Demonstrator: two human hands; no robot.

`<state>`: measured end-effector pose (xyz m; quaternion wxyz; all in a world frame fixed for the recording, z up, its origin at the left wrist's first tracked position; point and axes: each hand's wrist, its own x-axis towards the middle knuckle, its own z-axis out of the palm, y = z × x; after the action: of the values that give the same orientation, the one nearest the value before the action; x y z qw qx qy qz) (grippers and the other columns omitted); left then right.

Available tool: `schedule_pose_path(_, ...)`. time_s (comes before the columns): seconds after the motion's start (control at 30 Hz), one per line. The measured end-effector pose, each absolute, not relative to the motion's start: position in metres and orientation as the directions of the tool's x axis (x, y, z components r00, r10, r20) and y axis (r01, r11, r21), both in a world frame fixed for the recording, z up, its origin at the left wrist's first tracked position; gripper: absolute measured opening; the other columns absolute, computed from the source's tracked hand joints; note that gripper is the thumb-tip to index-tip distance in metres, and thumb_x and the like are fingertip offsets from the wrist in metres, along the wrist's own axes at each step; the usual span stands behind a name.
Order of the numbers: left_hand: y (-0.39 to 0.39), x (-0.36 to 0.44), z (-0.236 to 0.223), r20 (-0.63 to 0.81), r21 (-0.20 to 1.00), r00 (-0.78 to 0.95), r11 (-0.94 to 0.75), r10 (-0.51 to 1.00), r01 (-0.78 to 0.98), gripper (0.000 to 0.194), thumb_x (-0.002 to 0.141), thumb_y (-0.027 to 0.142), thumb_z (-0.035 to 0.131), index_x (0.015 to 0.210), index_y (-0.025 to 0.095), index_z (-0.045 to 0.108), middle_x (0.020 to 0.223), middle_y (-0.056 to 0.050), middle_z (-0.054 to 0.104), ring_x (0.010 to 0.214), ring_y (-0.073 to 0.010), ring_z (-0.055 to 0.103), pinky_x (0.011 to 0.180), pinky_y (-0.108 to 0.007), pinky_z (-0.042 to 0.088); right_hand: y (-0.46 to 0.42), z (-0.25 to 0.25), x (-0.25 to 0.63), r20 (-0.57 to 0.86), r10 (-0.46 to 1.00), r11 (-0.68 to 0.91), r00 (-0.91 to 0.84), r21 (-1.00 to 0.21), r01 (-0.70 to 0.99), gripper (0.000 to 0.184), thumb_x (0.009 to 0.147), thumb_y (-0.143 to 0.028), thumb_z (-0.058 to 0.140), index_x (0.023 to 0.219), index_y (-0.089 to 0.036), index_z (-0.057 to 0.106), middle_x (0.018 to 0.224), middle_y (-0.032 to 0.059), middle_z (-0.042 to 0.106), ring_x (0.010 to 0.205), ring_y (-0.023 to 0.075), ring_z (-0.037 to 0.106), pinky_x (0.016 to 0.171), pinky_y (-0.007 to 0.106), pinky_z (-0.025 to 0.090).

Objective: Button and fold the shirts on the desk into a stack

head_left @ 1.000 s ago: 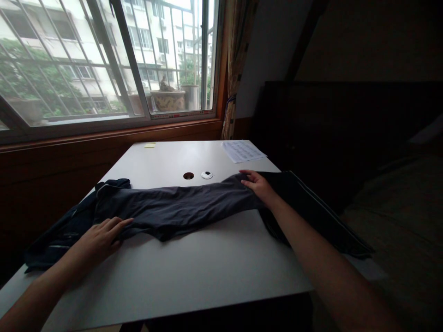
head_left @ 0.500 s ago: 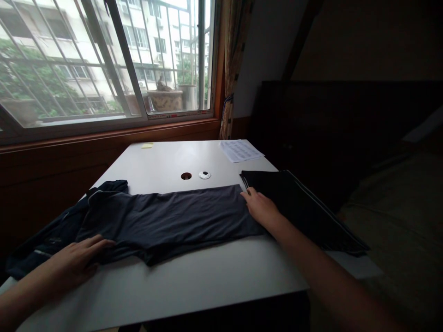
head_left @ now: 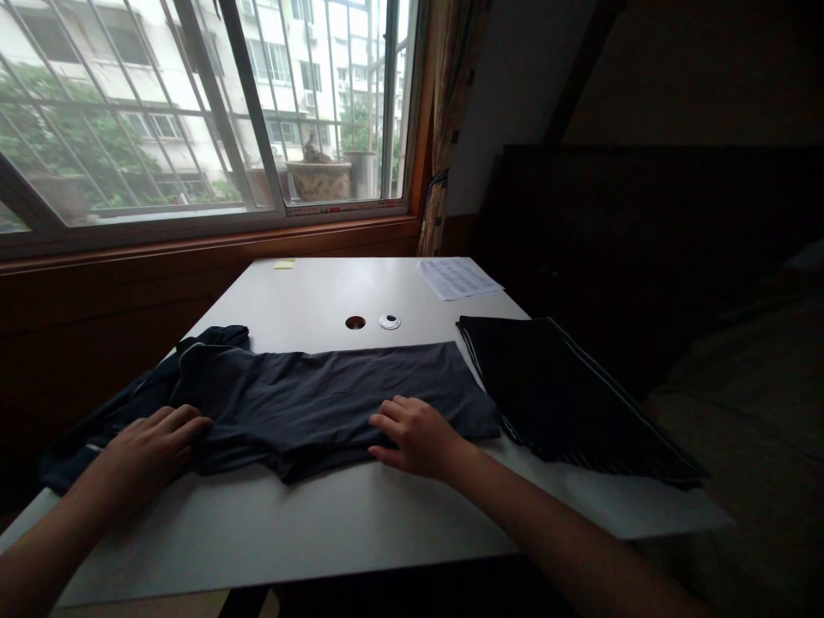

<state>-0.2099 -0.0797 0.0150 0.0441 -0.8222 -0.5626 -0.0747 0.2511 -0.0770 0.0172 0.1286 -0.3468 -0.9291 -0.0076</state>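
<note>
A dark grey shirt (head_left: 335, 382) lies folded into a long strip across the white table (head_left: 360, 524), its near edge slightly uneven. My left hand (head_left: 151, 442) rests on the shirt's left end, fingers lying over the cloth and thumb hidden. Over the near edge, right of the middle, my right hand (head_left: 412, 433) is open with thumb and fingers apart. Beyond my left hand, a dark navy garment (head_left: 138, 390) with a pale stripe is bunched beneath and beside the shirt's left end.
Black folded cloth with pale stripes (head_left: 566, 399) lies at the table's right. Printed sheets (head_left: 458, 279) and a yellow sticky note (head_left: 284, 264) are at the far edge. A cable hole (head_left: 355, 323) and a white round cap (head_left: 389, 322) sit mid-table. A barred window (head_left: 309, 112) stands behind.
My right hand has left the shirt's far right corner and come left and nearer, to the near edge. My left hand stays at the left end. The view has shifted slightly.
</note>
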Motion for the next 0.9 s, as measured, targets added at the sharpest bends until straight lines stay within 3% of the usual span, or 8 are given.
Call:
schedule_pose_path(0.1,-0.081,-0.212,0.016,0.153,-0.040,0.426,-0.425,0.892,0.904,0.029,0.089,0.027,0.046,0.104,0.026,0.071,0.106,-0.009,0.067,0.093,-0.0281,0.060,0.083,-0.043,0.050,-0.076,0.016,0.210,0.307,0.596,0.795,-0.742,-0.091,0.600,0.036,0.092,-0.053,0.058,0.105,-0.020,0.062,0.101,0.0080,0.064,0.093,0.0244,0.056,0.076,0.035,0.045)
schedule_pose_path(0.27,-0.085,-0.217,0.017,0.239,-0.046,0.398,-0.399,0.886,0.916,0.030,0.095,0.036,0.044,0.108,0.023,0.068,0.116,-0.009,0.064,0.102,-0.0282,0.058,0.088,-0.042,0.049,-0.071,0.009,0.130,0.334,0.553,0.826,-0.763,-0.101,0.554,0.040,0.093,-0.059,0.054,0.100,-0.020,0.062,0.102,0.0085,0.064,0.094,0.0257,0.056,0.071,0.035,0.047)
schedule_pose_path(0.4,-0.084,-0.228,0.015,0.230,-0.042,0.370,-0.371,0.900,0.928,0.032,0.094,0.032,0.045,0.116,0.024,0.066,0.124,-0.008,0.063,0.110,-0.0290,0.057,0.095,-0.043,0.046,-0.065,0.004,0.101,0.324,0.529,0.840,-0.785,-0.067,0.539,0.021,0.096,-0.039,0.056,0.091,-0.019,0.063,0.100,0.0081,0.064,0.094,0.0253,0.056,0.070,0.034,0.046)
schedule_pose_path(0.5,-0.082,-0.236,0.017,0.187,-0.074,0.357,-0.350,0.915,0.934,0.036,0.091,0.023,0.044,0.119,0.024,0.066,0.122,-0.008,0.065,0.108,-0.0285,0.057,0.094,-0.043,0.046,-0.060,0.005,0.101,0.334,0.493,0.858,-0.804,-0.033,0.513,0.019,0.098,-0.025,0.051,0.085,-0.018,0.062,0.092,0.0074,0.063,0.086,0.0230,0.055,0.071,0.034,0.046)
schedule_pose_path(0.73,-0.094,-0.245,0.038,0.325,-0.044,0.363,-0.369,0.873,0.928,0.033,0.094,0.031,0.046,0.116,0.024,0.068,0.118,-0.008,0.066,0.107,-0.0281,0.057,0.092,-0.042,0.048,-0.048,0.043,0.120,0.404,0.366,0.899,-0.838,0.077,0.430,0.022,0.101,-0.020,0.044,0.087,-0.018,0.060,0.091,0.0069,0.060,0.084,0.0204,0.052,0.077,0.032,0.044)
schedule_pose_path(0.9,-0.104,-0.251,0.030,0.165,-0.028,0.487,-0.489,0.858,0.872,0.028,0.096,0.027,0.048,0.113,0.027,0.070,0.117,-0.005,0.068,0.111,-0.0252,0.057,0.096,-0.039,0.048,-0.055,0.050,0.127,0.321,0.228,0.959,-0.919,0.090,0.269,0.019,0.101,-0.021,0.046,0.090,-0.017,0.060,0.093,0.0064,0.060,0.086,0.0195,0.053,0.082,0.031,0.044)
